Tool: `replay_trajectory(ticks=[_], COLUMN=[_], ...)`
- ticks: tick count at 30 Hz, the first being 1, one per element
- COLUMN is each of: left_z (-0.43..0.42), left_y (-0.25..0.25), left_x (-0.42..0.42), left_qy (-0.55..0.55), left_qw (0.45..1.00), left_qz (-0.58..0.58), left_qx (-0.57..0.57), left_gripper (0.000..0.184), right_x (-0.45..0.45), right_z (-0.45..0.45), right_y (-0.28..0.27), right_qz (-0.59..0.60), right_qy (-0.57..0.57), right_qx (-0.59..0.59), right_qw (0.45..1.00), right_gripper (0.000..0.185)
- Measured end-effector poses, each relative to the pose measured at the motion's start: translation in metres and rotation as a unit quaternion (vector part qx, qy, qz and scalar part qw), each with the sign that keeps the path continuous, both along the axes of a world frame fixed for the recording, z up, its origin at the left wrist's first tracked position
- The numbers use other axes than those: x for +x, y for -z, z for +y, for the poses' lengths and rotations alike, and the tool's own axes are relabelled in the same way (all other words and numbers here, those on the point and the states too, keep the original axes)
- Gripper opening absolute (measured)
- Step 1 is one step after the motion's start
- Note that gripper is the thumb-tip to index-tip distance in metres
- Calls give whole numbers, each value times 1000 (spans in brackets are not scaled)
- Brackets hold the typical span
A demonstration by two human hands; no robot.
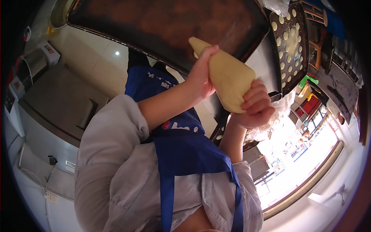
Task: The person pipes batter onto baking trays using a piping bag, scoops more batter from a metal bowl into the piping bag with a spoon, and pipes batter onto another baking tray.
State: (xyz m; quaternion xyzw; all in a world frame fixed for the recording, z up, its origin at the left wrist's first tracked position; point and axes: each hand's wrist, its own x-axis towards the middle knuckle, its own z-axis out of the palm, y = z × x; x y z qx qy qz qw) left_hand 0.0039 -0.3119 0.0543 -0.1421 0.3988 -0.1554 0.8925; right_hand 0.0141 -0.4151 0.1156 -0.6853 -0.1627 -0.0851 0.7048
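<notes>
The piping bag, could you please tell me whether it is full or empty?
Filled: the piping bag bulges with pale mixture from near its tip to the gathered end gripped by the right hand.

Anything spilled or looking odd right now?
Yes. On the dotted tray at upper right, a pale ragged patch lies among the round dots. It may be a spill or smear; its material is unclear. The held bag shows no visible leak.

Piping bag (231, 79): smooth plastic-looking film, slight sheen, creased at gathered end. Large far tray (166, 29): metal look, blotchy base, mostly matt. Apron (185, 152): matt cloth. Left sleeve (112, 121): soft wrinkled cloth. Left floor (92, 58): glossy smooth tile. Left cabinet (60, 96): dull metal look. Clear bag (276, 5) far right: crinkled shiny plastic.
</notes>
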Motion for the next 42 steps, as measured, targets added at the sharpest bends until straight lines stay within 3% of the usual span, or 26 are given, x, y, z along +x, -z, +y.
replay_trajectory(ticks=[4,12,16,19,21,25,37,39,42], left_z=[18,20,22,40,52,69,82,85,101], left_y=[4,24,24,10,-3,2,17,14,9], left_x=[3,-2,3,14,15,14,18,22,25], left_qy=[-12,-47,-48,-9,-25,-86,-118,-116,-105], left_qw=[999,998,998,1000,998,993,993,993,994], left_qz=[-1,-15,-14,-3,20,-14,10,2,-16], left_qx=[35,-29,-45,-21,57,84,-1,-30,-15], left_gripper=[40,37,43,41,40,41,43,42,41], right_x=[14,21,22,22,25,40,55,55,57], right_z=[20,31,43,49,53,71,98,105,111], right_y=[5,14,8,4,3,6,15,10,6], right_qz=[25,60,48,10,-4,15,70,50,-6], right_qy=[-40,-47,12,17,2,-89,-118,-53,-89], right_qx=[-10,-63,-77,-60,-42,24,-43,-73,-24], right_qw=[999,995,996,998,999,996,990,995,996], right_gripper=[47,44,45,47,48,47,43,44,46])
